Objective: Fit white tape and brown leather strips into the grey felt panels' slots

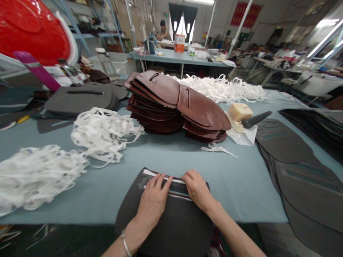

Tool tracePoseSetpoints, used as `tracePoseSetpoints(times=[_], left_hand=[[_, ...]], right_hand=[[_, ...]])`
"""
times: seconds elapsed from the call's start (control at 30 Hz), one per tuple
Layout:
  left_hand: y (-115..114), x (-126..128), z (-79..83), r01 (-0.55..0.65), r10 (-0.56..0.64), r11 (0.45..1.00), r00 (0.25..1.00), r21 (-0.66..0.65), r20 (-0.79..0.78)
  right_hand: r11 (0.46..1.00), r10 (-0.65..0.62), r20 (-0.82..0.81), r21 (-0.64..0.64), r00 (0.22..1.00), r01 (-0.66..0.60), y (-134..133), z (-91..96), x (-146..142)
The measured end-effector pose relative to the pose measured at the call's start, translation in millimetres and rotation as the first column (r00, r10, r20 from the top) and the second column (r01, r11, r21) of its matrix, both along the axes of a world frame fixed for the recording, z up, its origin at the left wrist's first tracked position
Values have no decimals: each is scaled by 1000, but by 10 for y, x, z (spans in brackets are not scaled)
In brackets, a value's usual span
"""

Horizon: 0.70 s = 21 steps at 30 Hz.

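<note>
Left hand (154, 201) and right hand (198, 189) press flat, side by side, on the panel (174, 228); leather stack (171, 103) behind it.

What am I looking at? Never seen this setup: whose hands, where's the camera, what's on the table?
There is no machine here. A person works with bare hands, filmed by one camera on their head that looks forward and down. The left hand and right hand press on a white strip along a slit in a dark piece at the near edge of the table. Neither hand grips anything. Further back lie a brown leather stack, heaps of white strips, dark sheets on the right and a pale block. Another person works far behind.
</note>
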<state>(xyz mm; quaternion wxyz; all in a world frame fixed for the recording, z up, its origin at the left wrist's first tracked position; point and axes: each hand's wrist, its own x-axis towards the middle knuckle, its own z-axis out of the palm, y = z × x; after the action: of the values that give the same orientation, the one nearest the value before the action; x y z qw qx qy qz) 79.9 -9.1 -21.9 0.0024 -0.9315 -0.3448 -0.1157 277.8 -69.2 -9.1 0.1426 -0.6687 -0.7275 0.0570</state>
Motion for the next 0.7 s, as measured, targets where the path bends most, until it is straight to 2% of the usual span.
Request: tracePoseSetpoints(times=[0.07,0.17,0.3,0.47,0.6,0.7], left_hand=[[51,-23,17,-11,12,1000,1000,27,-26],[61,7,51,-27,34,996,996,87,-88],[-47,124,92,-31,51,993,983,113,-174],[-188,236,114,-1,22,994,980,105,-200],[-280,325,155,40,-12,993,972,114,-235],[-329,403,207,30,-4,994,969,102,-246]], right_hand=[[1000,3,-23,5,1000,-3,62,-3,21],[997,78,-30,-8,997,-78,87,33,54],[987,159,98,-30,982,-157,-26,121,80],[983,184,194,-53,964,-177,-214,166,168],[985,167,163,-57,972,-160,-322,123,310],[993,114,51,-23,992,-113,-365,67,397]])
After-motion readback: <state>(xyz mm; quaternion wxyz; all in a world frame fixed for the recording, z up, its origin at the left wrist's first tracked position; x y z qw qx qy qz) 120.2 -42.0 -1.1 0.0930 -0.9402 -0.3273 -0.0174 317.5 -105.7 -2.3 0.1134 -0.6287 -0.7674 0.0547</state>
